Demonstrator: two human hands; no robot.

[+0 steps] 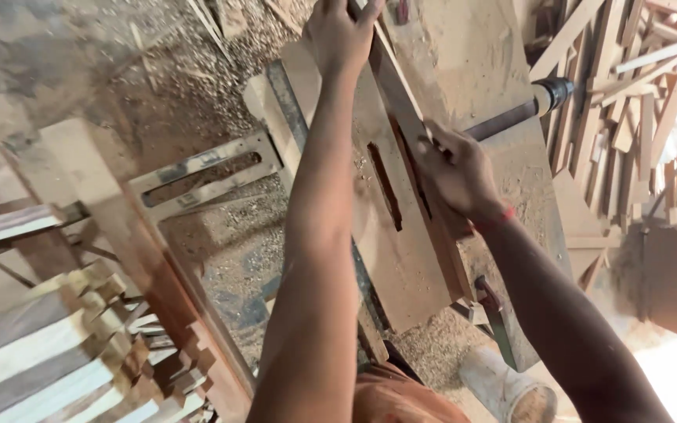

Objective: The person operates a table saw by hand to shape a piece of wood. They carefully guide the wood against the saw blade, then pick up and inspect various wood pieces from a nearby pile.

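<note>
The left hand [340, 33] is reaching far forward and closing its fingers over the far end of a long, narrow wooden strip [401, 106], near the top edge of the view. The right hand [454, 171] is gripping the same strip lower down, fingers curled over it, a red band showing at the wrist. The two hands are sitting well apart along the strip, both clamped on it. The strip is lying lengthwise on the dusty saw table [401, 251], running just beside the dark slot [384, 186] cut in the tabletop; whether a blade is standing in that slot is hard to tell from this tilted view. Beyond the right hand a dark round bar with a pale end [520, 111] is sticking out over the sawdust-covered surface. Sawdust [229, 235] is covering the floor around the machine. At the lower left, a stack of squared wooden pieces [64, 352] is lying end-on, and at the upper right a loose heap of wood offcuts [636, 94] is piling up.
</note>
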